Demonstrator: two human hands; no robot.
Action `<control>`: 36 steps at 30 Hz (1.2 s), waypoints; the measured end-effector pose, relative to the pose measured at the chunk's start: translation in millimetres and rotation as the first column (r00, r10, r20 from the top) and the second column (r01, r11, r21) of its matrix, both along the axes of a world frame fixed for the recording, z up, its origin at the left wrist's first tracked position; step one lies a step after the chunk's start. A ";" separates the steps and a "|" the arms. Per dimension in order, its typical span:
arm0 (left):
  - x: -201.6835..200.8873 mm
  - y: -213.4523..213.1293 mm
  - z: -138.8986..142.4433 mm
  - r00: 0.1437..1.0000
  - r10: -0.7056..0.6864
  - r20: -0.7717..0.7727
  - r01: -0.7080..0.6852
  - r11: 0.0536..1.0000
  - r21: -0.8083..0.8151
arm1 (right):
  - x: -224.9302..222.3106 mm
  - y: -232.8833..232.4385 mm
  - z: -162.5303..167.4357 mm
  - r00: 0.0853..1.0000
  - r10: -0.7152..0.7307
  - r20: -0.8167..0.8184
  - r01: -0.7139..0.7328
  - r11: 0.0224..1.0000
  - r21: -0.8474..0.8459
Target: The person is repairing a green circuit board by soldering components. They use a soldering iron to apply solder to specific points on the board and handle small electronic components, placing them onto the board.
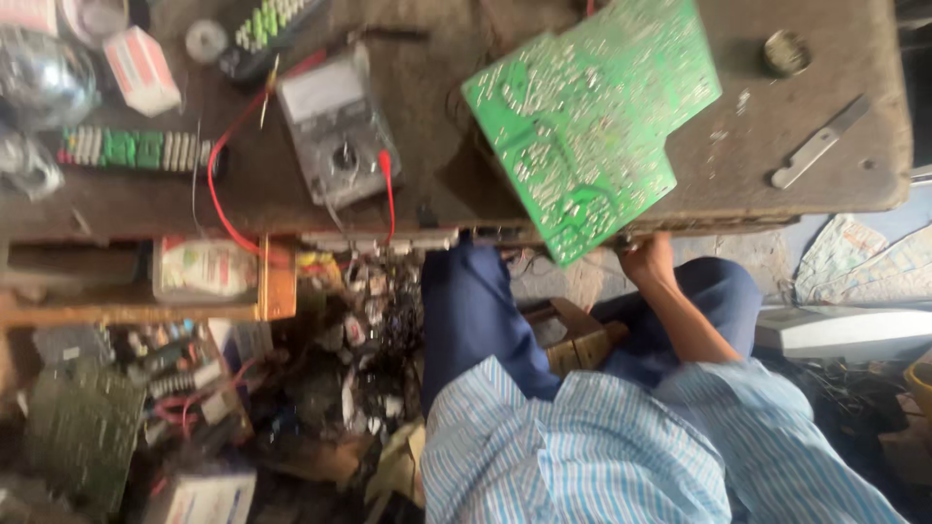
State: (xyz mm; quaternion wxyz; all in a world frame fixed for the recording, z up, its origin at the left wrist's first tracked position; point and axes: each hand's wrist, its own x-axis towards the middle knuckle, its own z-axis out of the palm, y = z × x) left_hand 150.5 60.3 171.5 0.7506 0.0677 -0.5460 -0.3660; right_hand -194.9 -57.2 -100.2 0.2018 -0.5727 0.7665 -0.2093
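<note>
The brown worktop (pixel 777 184) fills the top of the view. It is scratched and dusty. A person sits at it in a blue and white striped shirt (pixel 582 456) and dark blue trousers (pixel 476 311).

A big green circuit board (pixel 592 116) lies tilted on the worktop, shiny solder side up. Its lower corner sticks out past the front edge of the worktop.

One hand (pixel 649 260) reaches up to that edge, just below the board's lower corner. It looks like the right hand, but the twisted view makes this hard to tell. The fingers curl at the edge, next to the board. I cannot tell if the grip is closed on the board or only on the edge of the worktop. The other hand does not show.

To the left of the board sits a grey meter (pixel 335 126) with a dial. A red wire (pixel 221 184) loops from it across the worktop. Further left lies a dark remote control (pixel 136 150) with green and white buttons, and a small white and red box (pixel 144 70) is above it.

On the far side of the board lies a flat metal tool (pixel 820 144). A small round metal thing (pixel 784 52) sits near it.

Under the worktop, a heap of old boards and wires (pixel 194 388) covers the floor.
</note>
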 end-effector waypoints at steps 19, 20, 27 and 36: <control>-171.5 57.9 -107.0 0.869 -0.415 0.269 0.082 0.657 0.749 | -7.2 244.2 141.3 0.372 0.150 0.916 0.117 0.971 -0.206; -177.2 63.5 -104.2 0.866 -0.416 0.278 0.080 0.664 0.744 | -7.8 248.0 142.0 0.371 0.135 0.919 0.147 0.968 -0.201; -200.1 88.9 -82.0 0.837 -0.434 0.332 0.082 0.700 0.709 | -16.3 267.4 153.2 0.271 0.059 0.961 0.249 0.960 -0.129; -217.5 86.5 -69.8 0.809 -0.487 0.329 0.131 0.695 0.707 | -32.8 261.7 160.5 0.218 0.083 0.972 0.276 0.950 -0.143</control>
